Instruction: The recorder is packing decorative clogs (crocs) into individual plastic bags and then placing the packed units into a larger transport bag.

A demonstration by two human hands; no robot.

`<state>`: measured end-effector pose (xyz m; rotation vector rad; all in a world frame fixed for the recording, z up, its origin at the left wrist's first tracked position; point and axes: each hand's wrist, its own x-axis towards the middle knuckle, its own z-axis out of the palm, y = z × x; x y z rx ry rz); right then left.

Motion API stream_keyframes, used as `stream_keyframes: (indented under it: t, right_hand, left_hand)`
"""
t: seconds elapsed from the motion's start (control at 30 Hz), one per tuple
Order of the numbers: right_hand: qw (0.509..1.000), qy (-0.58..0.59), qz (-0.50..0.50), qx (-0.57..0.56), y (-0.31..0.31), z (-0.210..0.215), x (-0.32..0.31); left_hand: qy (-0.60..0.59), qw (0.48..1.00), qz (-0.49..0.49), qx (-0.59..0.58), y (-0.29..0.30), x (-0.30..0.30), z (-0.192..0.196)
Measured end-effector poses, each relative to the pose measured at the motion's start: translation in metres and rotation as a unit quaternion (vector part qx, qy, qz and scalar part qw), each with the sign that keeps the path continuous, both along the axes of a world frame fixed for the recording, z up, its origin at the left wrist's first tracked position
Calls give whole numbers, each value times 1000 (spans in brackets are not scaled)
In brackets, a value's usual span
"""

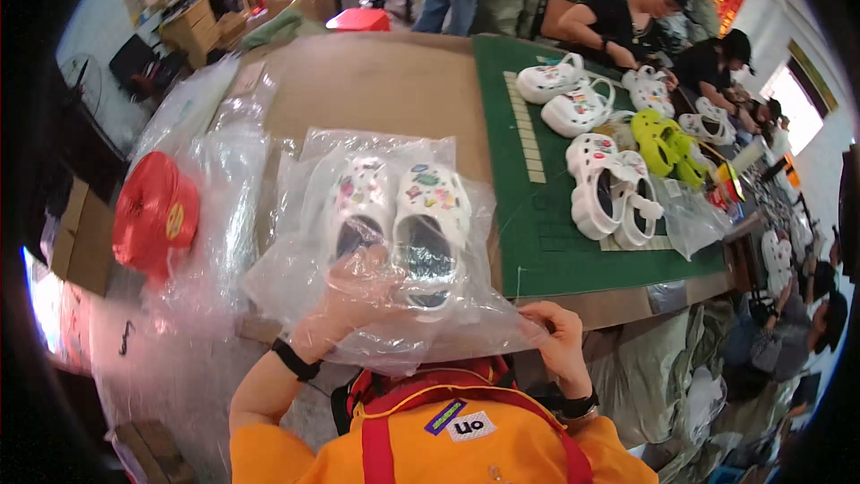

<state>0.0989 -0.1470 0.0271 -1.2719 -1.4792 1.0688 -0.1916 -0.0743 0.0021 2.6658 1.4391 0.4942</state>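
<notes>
Cardboard is covering the worktop (376, 81), a green mat (555, 242) lying alongside. Bagged clogs (399, 215) are lying near its front edge, toes pointing away lengthwise. Left hand (345, 300) is inside the bag (296, 278); right hand (555, 332) is pinching its edge.

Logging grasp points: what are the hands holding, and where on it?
Both hold the clear plastic bag with the white clogs inside. Left hand is inside its open end; right hand pinches the open edge.
</notes>
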Motion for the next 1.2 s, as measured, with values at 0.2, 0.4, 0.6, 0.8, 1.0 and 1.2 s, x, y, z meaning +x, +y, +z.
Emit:
stream_keyframes:
  t: [0.2,0.4,0.6,0.8,1.0,1.2]
  right_hand:
    - [997,-60,55,-12,-6,-5,5]
    - [998,-18,56,-26,-2,-12,-1]
    - [995,11,79,-67,0,-8,3]
    - [997,-8,63,-35,-6,-11,8]
    - [960,-237,113,97,7,-30,14]
    - [890,-376,65,249,34,-51,-8]
  left_hand:
    - [80,987,-110,84,11,18,8]
    - [65,990,-81,92,-3,18,6]
    - [134,982,-11,133,-10,11,-10]
    - [40,988,-12,147,-14,-10,-3]
    - [-41,996,-5,80,-77,-55,-28]
    - [-86,973,100,189,-107,-85,-39]
